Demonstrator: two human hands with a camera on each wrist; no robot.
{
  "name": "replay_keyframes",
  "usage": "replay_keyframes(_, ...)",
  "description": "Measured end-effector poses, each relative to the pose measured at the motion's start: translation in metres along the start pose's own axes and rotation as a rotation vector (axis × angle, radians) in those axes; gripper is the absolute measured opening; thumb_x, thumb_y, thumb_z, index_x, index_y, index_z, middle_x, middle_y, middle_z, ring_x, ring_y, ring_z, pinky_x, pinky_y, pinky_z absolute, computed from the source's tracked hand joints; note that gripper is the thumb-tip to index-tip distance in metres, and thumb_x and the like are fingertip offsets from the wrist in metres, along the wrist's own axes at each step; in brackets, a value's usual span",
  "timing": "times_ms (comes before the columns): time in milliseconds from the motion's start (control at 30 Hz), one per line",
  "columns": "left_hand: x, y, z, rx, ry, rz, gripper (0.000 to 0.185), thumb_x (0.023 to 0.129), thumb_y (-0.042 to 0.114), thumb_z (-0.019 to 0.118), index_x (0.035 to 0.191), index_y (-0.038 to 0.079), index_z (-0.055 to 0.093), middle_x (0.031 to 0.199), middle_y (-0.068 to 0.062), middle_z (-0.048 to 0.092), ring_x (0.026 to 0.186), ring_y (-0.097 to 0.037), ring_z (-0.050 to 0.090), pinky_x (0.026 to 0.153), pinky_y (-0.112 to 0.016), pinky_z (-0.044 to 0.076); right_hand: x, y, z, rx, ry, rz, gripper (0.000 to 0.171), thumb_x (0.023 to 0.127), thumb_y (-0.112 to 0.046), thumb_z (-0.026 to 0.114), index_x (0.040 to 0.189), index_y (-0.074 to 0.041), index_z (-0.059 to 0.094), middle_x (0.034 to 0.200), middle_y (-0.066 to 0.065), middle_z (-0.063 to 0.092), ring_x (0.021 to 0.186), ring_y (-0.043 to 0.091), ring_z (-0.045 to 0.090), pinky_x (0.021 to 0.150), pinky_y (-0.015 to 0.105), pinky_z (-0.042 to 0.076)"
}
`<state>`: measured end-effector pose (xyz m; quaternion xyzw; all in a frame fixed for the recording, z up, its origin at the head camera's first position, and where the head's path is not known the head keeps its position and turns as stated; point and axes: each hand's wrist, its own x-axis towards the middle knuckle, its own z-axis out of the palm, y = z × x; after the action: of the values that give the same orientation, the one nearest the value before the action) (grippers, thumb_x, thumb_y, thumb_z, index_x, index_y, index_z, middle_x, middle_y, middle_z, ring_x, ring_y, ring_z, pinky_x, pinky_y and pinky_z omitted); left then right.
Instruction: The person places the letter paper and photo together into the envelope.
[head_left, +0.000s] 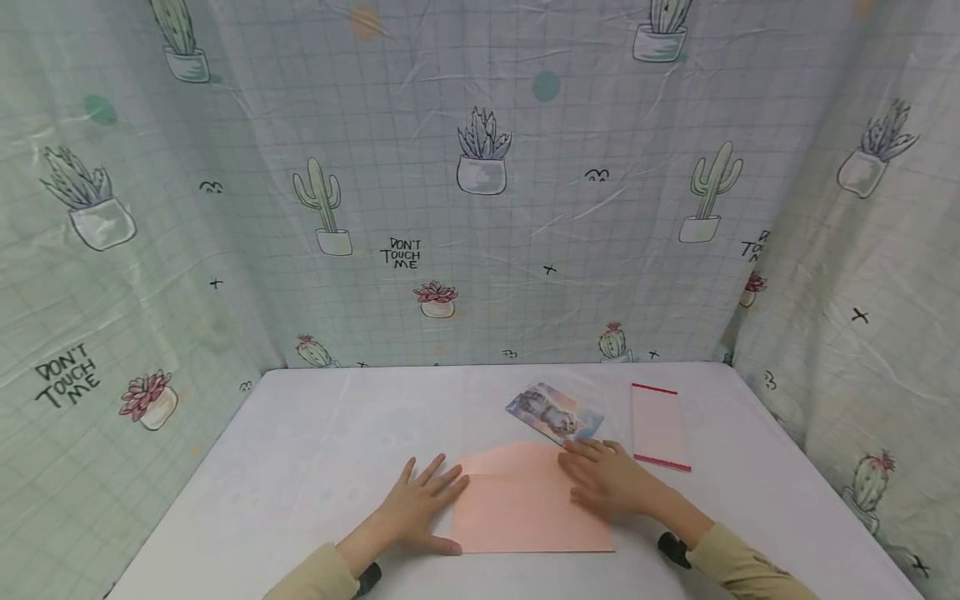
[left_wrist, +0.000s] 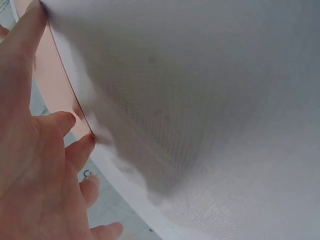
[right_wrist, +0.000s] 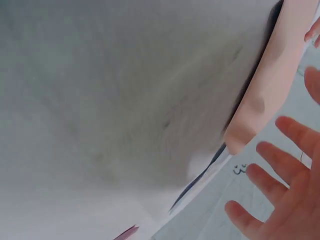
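Observation:
A peach envelope [head_left: 528, 517] lies flat on the white table, its rounded flap [head_left: 517, 457] opened out away from the person. My left hand [head_left: 420, 508] is spread at the envelope's left side, with fingertips and thumb along that edge. In the left wrist view, the thumb and a fingertip of the left hand [left_wrist: 45, 150] meet the edge of the envelope [left_wrist: 55, 80]. My right hand [head_left: 603, 479] reaches over the envelope's upper right part, fingers extended. The right wrist view shows the fingers of the right hand [right_wrist: 290, 185] apart, beside the envelope [right_wrist: 265, 85]; contact there cannot be told.
Just beyond the right fingertips lies a picture card [head_left: 555, 411] with grey animal-like figures. Farther right is a pale pink rectangle [head_left: 660, 427] with red strips at both ends. A cactus-print cloth [head_left: 480, 225] hangs around the back and sides of the table [head_left: 337, 433].

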<state>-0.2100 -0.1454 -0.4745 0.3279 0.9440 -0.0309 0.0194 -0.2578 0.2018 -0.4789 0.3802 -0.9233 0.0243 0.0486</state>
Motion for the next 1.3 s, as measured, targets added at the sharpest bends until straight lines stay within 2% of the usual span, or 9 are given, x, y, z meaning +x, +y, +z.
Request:
replay_keyframes(200, -0.001, 0.001, -0.004, 0.007, -0.028, -0.023, 0.091, 0.069, 0.073, 0.049, 0.140, 0.019, 0.030, 0.146, -0.003, 0.030, 0.136, -0.032, 0.021, 0.103, -0.062, 0.020, 0.008, 0.010, 0.002, -0.017, 0.173, 0.092, 0.047, 0.083, -0.035, 0.058, 0.124, -0.012, 0.052, 0.127, 0.009, 0.053, 0.118, 0.029, 0.047, 0.089, 0.051, 0.040)
replay_keyframes(367, -0.001, 0.002, -0.004, -0.006, -0.033, -0.028, 0.091, 0.069, 0.073, 0.049, 0.140, 0.020, 0.029, 0.147, -0.003, 0.028, 0.137, -0.032, 0.019, 0.103, -0.062, 0.018, 0.013, 0.018, -0.002, -0.032, 0.235, 0.139, 0.045, 0.083, -0.032, 0.060, 0.121, -0.010, 0.054, 0.124, 0.011, 0.055, 0.115, 0.030, 0.049, 0.085, 0.051, 0.041)
replay_keyframes(533, -0.001, 0.002, -0.002, 0.006, -0.022, -0.026, 0.091, 0.068, 0.073, 0.049, 0.140, 0.020, 0.029, 0.146, -0.003, 0.029, 0.136, -0.032, 0.020, 0.103, -0.062, 0.019, 0.020, 0.026, -0.006, -0.057, 0.247, 0.174, 0.045, 0.082, -0.031, 0.062, 0.119, -0.008, 0.055, 0.121, 0.013, 0.056, 0.113, 0.032, 0.050, 0.083, 0.053, 0.041)
replay_keyframes(700, -0.001, 0.001, 0.000, 0.014, -0.006, -0.017, 0.091, 0.068, 0.073, 0.049, 0.139, 0.020, 0.031, 0.146, -0.003, 0.030, 0.136, -0.033, 0.021, 0.102, -0.062, 0.020, 0.030, 0.037, -0.004, -0.109, 0.222, 0.222, 0.047, 0.082, -0.035, 0.061, 0.120, -0.008, 0.054, 0.120, 0.013, 0.056, 0.112, 0.032, 0.049, 0.083, 0.053, 0.040)
replay_keyframes(967, 0.000, 0.001, -0.001, 0.035, -0.014, -0.020, 0.091, 0.069, 0.074, 0.047, 0.140, 0.020, 0.029, 0.147, -0.002, 0.029, 0.136, -0.032, 0.020, 0.103, -0.062, 0.020, 0.041, 0.051, 0.004, -0.143, 0.248, 0.229, 0.046, 0.081, -0.035, 0.061, 0.117, -0.007, 0.055, 0.115, 0.015, 0.058, 0.109, 0.033, 0.051, 0.080, 0.054, 0.039)
replay_keyframes(1133, 0.000, 0.002, 0.000, 0.053, -0.025, -0.030, 0.092, 0.068, 0.075, 0.047, 0.140, 0.021, 0.030, 0.147, -0.001, 0.029, 0.136, -0.031, 0.020, 0.103, -0.061, 0.020, 0.044, 0.052, 0.006, -0.140, 0.218, 0.257, 0.047, 0.082, -0.037, 0.060, 0.118, -0.007, 0.055, 0.115, 0.016, 0.057, 0.110, 0.034, 0.050, 0.082, 0.057, 0.039)
replay_keyframes(1300, 0.001, 0.003, 0.000, 0.057, -0.027, -0.038, 0.092, 0.067, 0.075, 0.048, 0.139, 0.021, 0.030, 0.147, -0.001, 0.029, 0.136, -0.031, 0.021, 0.103, -0.061, 0.021, 0.047, 0.057, 0.014, -0.163, 0.138, 0.280, 0.049, 0.085, -0.043, 0.053, 0.121, -0.010, 0.053, 0.113, 0.015, 0.057, 0.111, 0.034, 0.048, 0.084, 0.058, 0.038)
